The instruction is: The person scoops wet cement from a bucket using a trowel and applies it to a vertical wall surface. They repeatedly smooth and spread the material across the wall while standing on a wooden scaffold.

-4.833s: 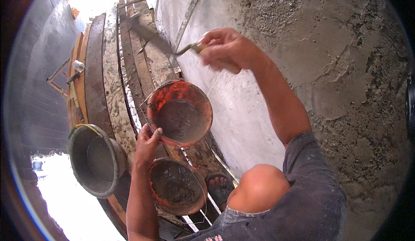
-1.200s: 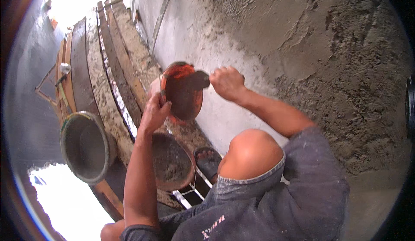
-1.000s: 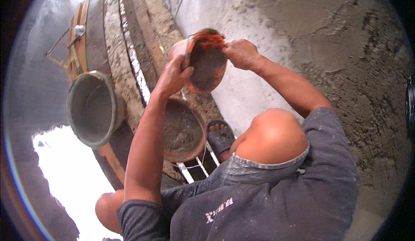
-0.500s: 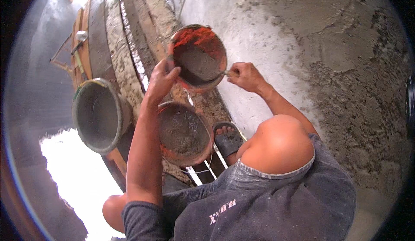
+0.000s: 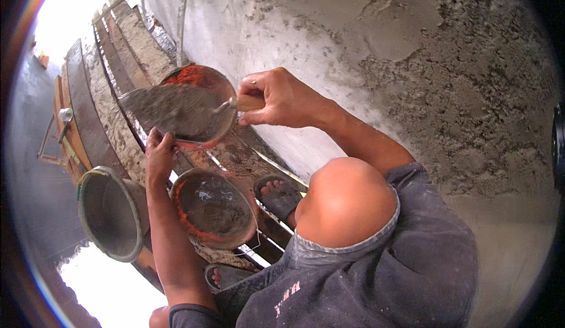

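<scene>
My right hand [image 5: 282, 101] is closed round the wooden handle of a pointed trowel [image 5: 249, 103]. A heap of wet grey mortar [image 5: 170, 109] covers the trowel's blade, which lies across the mouth of a red bucket [image 5: 207, 76]. The blade hides much of the bucket's inside. At the bucket's near left rim, my left hand [image 5: 160, 154] grips the edge with its fingers. Below it, close to my feet, a second red bucket [image 5: 216, 210] holds grey mortar, with a thin wire handle hanging at its side.
On the left stands a large grey bucket [image 5: 112, 216], tilted in view. Mortar-spattered planks [image 5: 94, 113] with gaps between them run underfoot. A partly plastered wall [image 5: 459, 92] rises on the right. A hand tool [image 5: 66, 125] lies at the far left. My sandalled foot [image 5: 276, 195] rests beside the second bucket.
The trowel has come up out of the red bucket, its blade now loaded with mortar. My right hand has turned and moved left across the view. My left hand stays at the bucket's rim.
</scene>
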A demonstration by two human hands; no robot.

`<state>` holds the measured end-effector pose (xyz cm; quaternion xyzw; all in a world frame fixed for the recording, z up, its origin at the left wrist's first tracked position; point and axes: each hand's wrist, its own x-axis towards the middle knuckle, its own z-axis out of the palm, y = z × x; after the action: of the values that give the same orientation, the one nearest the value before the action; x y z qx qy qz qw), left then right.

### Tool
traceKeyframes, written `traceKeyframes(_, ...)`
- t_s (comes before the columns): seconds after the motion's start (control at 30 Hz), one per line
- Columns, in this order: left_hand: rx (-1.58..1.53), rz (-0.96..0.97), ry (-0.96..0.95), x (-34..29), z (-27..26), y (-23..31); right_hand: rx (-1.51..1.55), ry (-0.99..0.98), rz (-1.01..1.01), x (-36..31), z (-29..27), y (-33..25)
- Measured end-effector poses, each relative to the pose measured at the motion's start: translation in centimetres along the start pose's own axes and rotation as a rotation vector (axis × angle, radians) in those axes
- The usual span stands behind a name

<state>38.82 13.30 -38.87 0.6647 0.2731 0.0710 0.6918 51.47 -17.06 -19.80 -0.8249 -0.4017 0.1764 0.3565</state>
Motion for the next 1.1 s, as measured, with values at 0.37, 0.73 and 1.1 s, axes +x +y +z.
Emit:
traceKeyframes(0.37,0.05,0.121,-0.186,1.7,-1.3,-1.6,0.569,0.104,0.565,-18.7,-2.0,10.7)
traceKeyframes(0.73,0.025,0.015,-0.003,2.6,-1.2,-1.3,-0.525,0.642,0.631,-28.2,-19.9,-4.8)
traceKeyframes(1.1,-0.084,0.055,-0.046,-0.6,0.5,-0.1,-1.182,-0.419,1.128,-21.1,-13.4,11.2)
